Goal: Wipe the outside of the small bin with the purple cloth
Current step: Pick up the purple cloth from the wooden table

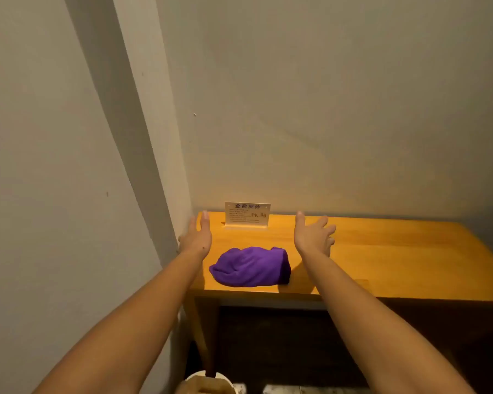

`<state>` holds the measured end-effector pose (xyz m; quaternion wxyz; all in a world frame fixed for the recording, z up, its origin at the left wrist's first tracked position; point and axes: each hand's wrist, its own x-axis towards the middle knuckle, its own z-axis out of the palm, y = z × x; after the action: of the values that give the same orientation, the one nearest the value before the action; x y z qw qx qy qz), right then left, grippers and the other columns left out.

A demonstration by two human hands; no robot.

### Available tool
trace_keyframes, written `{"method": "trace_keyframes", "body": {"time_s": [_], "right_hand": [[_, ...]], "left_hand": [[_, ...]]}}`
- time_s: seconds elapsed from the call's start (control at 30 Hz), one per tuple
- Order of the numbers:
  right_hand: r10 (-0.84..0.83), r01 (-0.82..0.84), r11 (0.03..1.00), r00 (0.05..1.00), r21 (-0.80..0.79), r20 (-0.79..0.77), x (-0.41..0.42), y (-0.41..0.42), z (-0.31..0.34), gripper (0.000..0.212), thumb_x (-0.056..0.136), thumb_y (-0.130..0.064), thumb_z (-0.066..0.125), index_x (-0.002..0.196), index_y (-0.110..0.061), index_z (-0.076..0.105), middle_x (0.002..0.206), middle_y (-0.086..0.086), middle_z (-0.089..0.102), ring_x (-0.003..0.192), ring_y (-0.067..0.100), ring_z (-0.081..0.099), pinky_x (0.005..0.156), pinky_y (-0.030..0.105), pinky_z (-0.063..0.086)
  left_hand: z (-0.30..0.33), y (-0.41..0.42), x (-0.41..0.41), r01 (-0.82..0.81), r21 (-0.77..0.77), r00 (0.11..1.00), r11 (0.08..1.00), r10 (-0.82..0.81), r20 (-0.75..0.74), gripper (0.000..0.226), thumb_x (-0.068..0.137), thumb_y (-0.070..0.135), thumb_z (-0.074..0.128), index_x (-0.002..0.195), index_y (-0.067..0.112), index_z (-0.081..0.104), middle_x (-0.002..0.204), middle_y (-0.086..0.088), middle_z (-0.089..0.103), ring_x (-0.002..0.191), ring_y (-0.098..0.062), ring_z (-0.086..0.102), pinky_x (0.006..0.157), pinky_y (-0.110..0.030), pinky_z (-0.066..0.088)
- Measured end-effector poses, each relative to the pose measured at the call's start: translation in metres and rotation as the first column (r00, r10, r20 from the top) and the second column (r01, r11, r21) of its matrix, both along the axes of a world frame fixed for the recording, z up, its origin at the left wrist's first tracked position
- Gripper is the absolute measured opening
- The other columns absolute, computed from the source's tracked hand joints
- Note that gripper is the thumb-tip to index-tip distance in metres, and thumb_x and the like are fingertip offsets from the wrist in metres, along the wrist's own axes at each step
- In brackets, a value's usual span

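Two bare forearms in shot, no sleeves, no watch, no rings; left hand [198, 237] and right hand [312, 236] ungloved.

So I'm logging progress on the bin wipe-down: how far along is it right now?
Nothing looks done yet. The purple cloth lies bunched on the wooden table, untouched. Both hands are open and empty, the left hand and right hand held out on either side of it. Still left: pick up the cloth and wipe the small bin, just visible on the floor below.
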<state>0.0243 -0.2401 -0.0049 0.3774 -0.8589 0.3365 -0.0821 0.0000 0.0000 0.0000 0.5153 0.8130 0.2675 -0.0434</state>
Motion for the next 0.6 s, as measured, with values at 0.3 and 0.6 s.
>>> {"method": "trace_keyframes", "body": {"time_s": [0.3,0.6], "right_hand": [[0.165,-0.132,0.984,0.925,0.118,-0.341,0.042,0.006,-0.062,0.078,0.100,-0.064,0.043,0.156,-0.010,0.037,0.158,0.020,0.037,0.141,0.041,0.041,0.108,0.052,0.042],[0.357,-0.261,0.894,0.906,0.363,-0.228,0.029,0.025,-0.090,0.066,0.103,-0.055,0.046,0.147,-0.007,0.051,0.148,0.018,0.053,0.131,0.038,0.054,0.105,0.042,0.044]], "left_hand": [[-0.070,-0.021,0.051,0.137,-0.049,0.948,0.989,-0.145,-0.282,0.075,0.104,0.060,0.023,0.151,0.004,0.038,0.158,-0.019,0.039,0.144,-0.039,0.034,0.119,-0.048,0.025],[-0.094,-0.057,0.043,-0.102,-0.217,0.970,0.971,0.048,-0.239,0.036,0.097,0.027,0.064,0.115,-0.005,0.063,0.099,-0.012,0.062,0.094,-0.028,0.057,0.078,-0.034,0.045]]}}
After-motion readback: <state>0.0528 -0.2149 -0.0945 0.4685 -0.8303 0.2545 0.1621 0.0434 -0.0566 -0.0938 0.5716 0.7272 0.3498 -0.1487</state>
